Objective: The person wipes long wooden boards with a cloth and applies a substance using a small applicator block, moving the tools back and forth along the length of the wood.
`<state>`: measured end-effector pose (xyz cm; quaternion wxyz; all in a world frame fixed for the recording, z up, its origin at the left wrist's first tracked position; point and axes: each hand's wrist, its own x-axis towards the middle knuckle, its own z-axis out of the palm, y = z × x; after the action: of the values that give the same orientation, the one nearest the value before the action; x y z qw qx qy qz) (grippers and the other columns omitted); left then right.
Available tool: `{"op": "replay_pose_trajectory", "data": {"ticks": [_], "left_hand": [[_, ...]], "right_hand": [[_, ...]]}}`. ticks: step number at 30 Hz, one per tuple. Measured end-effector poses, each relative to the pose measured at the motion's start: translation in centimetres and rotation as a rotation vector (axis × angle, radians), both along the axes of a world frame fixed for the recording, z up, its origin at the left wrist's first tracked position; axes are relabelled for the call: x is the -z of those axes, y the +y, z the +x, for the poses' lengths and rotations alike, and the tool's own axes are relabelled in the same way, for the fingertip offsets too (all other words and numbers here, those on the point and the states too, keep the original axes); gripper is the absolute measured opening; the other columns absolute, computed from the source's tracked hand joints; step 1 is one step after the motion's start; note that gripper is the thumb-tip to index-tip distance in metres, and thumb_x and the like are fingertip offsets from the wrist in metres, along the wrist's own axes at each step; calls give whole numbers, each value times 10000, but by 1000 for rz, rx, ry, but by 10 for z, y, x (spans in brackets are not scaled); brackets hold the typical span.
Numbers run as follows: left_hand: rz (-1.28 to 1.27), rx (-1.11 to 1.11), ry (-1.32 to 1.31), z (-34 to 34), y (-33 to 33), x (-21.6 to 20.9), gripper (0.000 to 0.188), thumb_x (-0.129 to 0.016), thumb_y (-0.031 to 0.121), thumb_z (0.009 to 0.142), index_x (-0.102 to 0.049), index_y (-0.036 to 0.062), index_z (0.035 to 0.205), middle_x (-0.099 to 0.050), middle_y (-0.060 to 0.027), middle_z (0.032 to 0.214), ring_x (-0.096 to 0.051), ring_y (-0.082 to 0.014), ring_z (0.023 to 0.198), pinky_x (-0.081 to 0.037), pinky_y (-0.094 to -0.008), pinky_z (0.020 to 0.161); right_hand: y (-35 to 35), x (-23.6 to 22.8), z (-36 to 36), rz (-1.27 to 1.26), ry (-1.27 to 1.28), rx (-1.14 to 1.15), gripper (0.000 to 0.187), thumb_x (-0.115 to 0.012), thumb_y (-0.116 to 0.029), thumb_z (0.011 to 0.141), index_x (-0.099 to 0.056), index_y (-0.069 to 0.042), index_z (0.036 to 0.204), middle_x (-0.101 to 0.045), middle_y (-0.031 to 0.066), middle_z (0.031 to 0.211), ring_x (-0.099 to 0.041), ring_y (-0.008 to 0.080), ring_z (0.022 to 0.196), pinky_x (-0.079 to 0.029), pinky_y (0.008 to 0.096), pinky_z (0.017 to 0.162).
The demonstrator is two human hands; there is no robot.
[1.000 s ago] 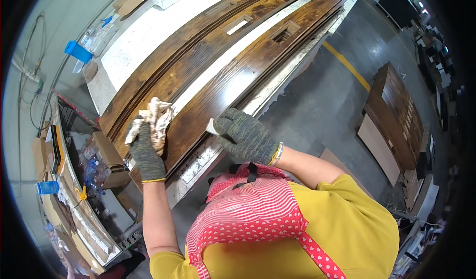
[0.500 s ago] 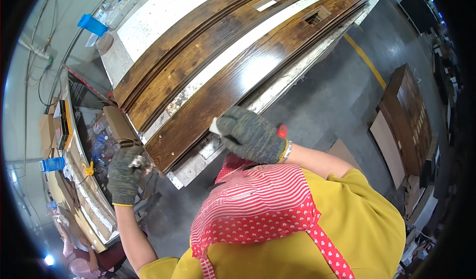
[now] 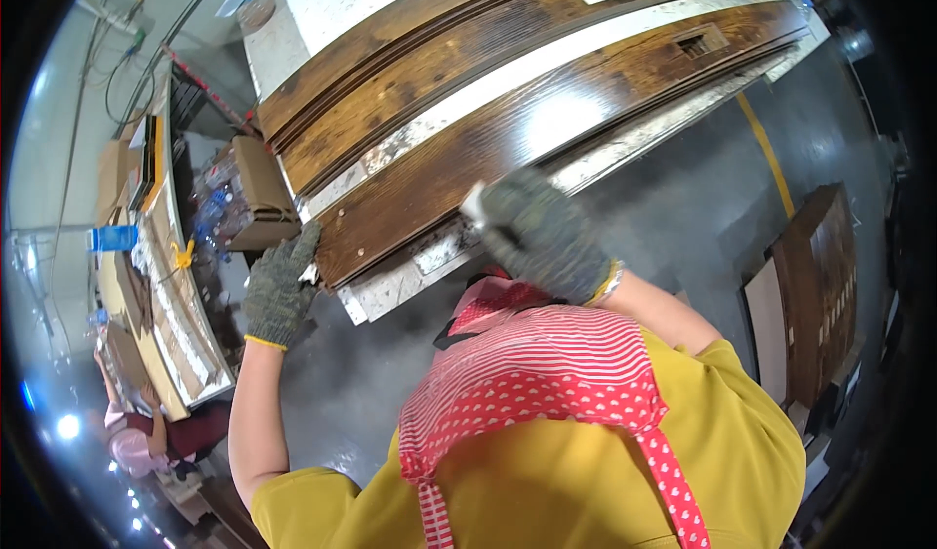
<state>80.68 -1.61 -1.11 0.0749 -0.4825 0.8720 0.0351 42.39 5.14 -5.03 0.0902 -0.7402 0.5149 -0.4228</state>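
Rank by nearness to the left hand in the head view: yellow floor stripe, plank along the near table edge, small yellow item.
1. Plank: its end lies just right of the left hand.
2. Small yellow item: off to the hand's left.
3. Yellow floor stripe: far off to the right.

We see gloves (image 3: 276, 305) on left hand (image 3: 281, 288), right hand (image 3: 547, 237): mottled grey-green, yellow cuff edges (image 3: 265, 342). Front plank (image 3: 468, 173) dark brown, streaked grain; plank behind (image 3: 439, 90) amber-brown, black-blotched. Bench (image 3: 400, 281) white, dark-flecked. Apron (image 3: 547, 349) red with white stripes, small white motifs; shirt (image 3: 732, 432) mustard yellow. Floor (image 3: 673, 207) grey, line (image 3: 768, 154) on it yellow.
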Motion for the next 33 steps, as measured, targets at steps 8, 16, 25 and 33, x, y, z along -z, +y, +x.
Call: {"op": "replay_pose_trajectory", "data": {"ticks": [8,16,25,33], "left_hand": [[-29,64,9,7,-5,5,872,-823,136,698,-461,227,1486,-645,-146,1071,-608,-353,985,-493,-474,886],[-60,271,93,28,-25,13,842,-776,135,737,-442,225,1505,-630,-124,927,-607,-339,894,-481,-473,806],[-35,372,181,35,-35,14,854,-796,193,741,-429,238,1511,-631,-120,912,-628,-329,884,-493,-479,769],[-4,222,251,64,-43,15,804,-769,152,745,-467,209,1488,-658,-160,977,-643,-360,897,-514,-482,784]], "right_hand": [[7,2,3,41,177,188,325,-697,-183,833,-647,-25,1112,-633,181,1051,-628,342,999,-542,466,860],[12,-7,92,190,-34,161,395,-723,-194,811,-646,-53,1172,-611,183,1091,-625,352,1013,-536,457,869],[13,5,180,-79,170,-40,461,-709,-177,764,-608,-21,1185,-609,182,1091,-614,367,996,-529,433,883],[4,-17,205,156,-79,-357,342,-707,-175,803,-621,-29,1101,-613,162,1010,-615,333,954,-520,424,871]]}}
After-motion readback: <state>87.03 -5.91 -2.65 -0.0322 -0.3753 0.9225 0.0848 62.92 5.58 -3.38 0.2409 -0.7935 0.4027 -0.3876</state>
